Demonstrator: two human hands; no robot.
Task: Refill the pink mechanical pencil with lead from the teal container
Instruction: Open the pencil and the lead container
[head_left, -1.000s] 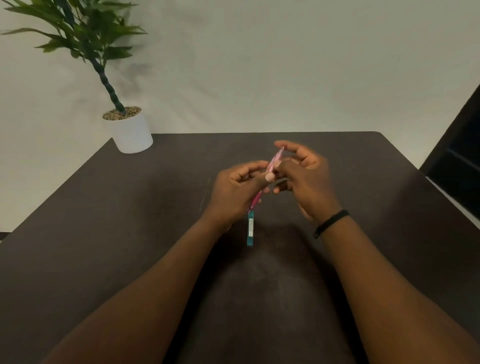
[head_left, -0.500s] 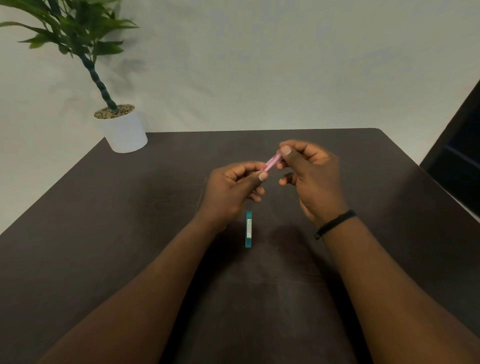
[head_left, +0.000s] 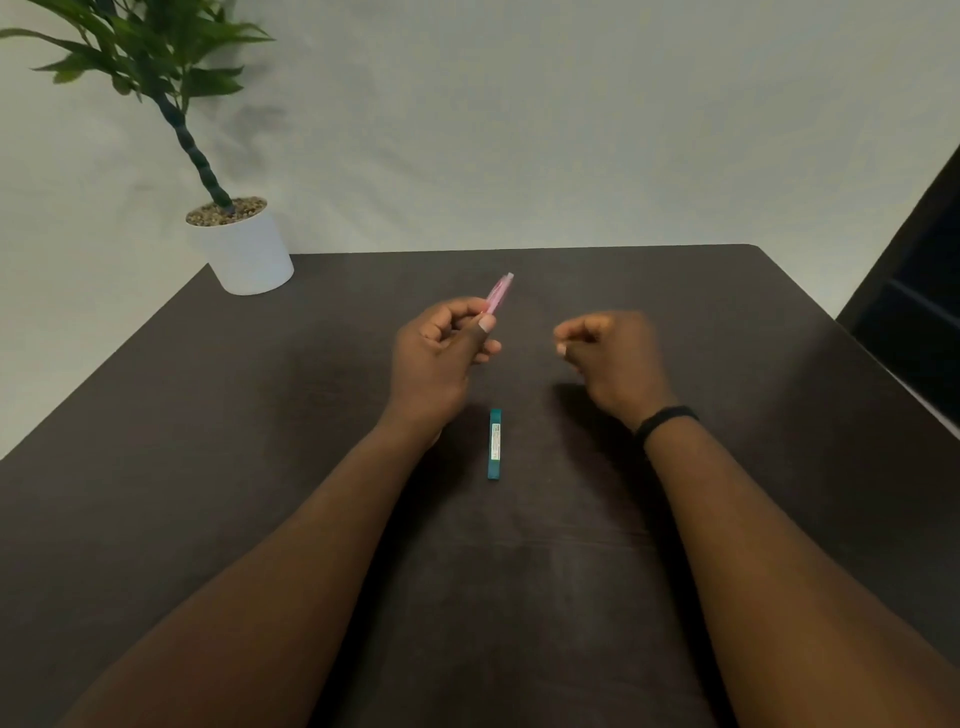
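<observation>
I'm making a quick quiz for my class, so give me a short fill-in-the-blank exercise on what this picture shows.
1. The pink pencil is held in the person's ____ hand.
2. The teal container lies flat on the ____, between the two forearms.
3. A black band circles the ____ wrist.
4. The white pot holding the plant stands at the table's far ____ corner.

Missing words: left; table; right; left

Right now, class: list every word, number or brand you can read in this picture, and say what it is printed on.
Teal container: a pale label with print runs along it, too small and blurred to read.
Pink mechanical pencil: no readable marking.
Nothing else bears text.
</observation>
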